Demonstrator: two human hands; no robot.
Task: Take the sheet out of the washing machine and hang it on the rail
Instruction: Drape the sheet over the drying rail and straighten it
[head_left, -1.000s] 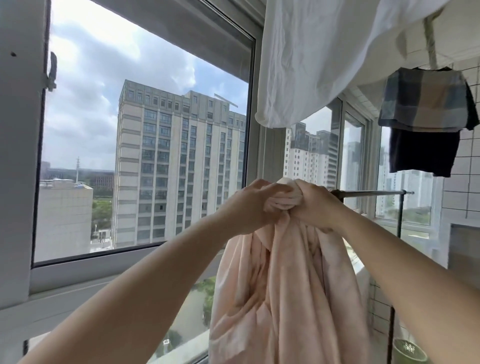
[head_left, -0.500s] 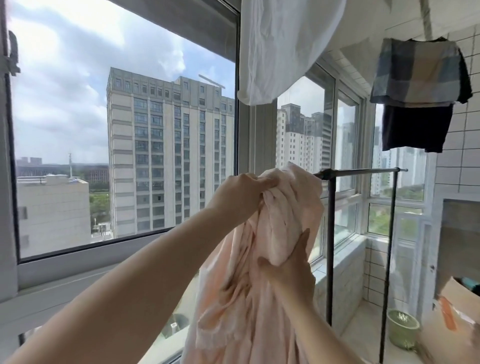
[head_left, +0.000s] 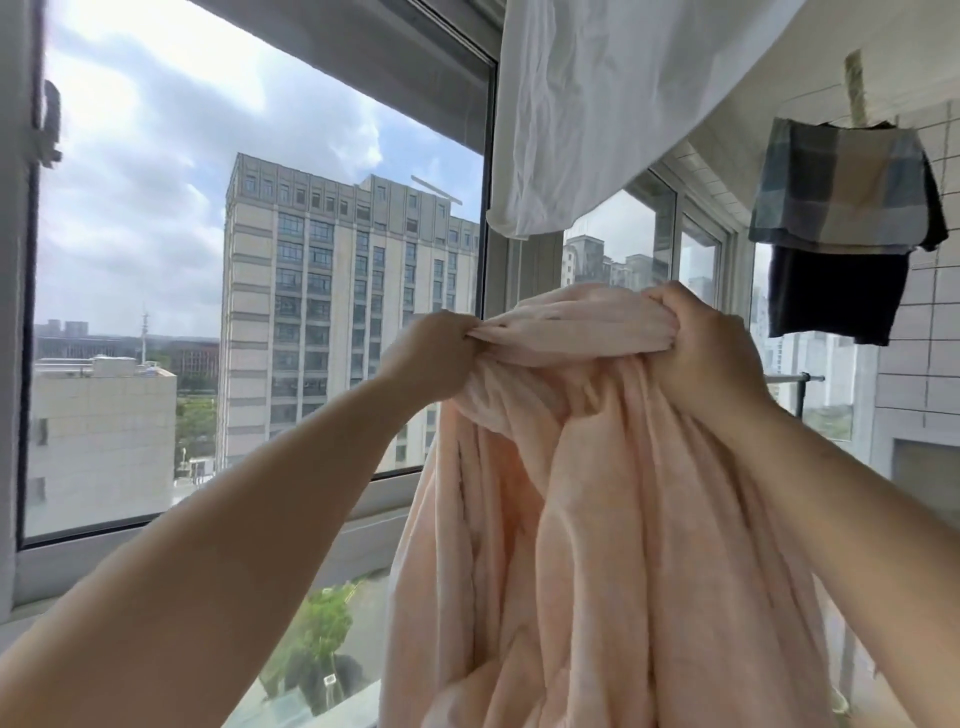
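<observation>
Pink sheet (head_left: 597, 519) bunched, held aloft before the window. Left hand (head_left: 431, 358) and right hand (head_left: 701, 348) both clenched on top edge. Rail (head_left: 795, 378) mostly hidden behind. Risk: wadded cloth draping unevenly, sliding off rail once released.

Enclosed laundry balcony of high-rise flat. Big sliding windows (head_left: 260, 291) along one side, tower blocks (head_left: 332, 322) and treetops far below. White tiled wall (head_left: 930, 332) at far end. Washing overhead: white cloth (head_left: 597, 104), checked garment (head_left: 841, 192) over dark one (head_left: 836, 296). Metal drying rail (head_left: 795, 378) by glass, pink sheet (head_left: 597, 519) bunched before it.
</observation>
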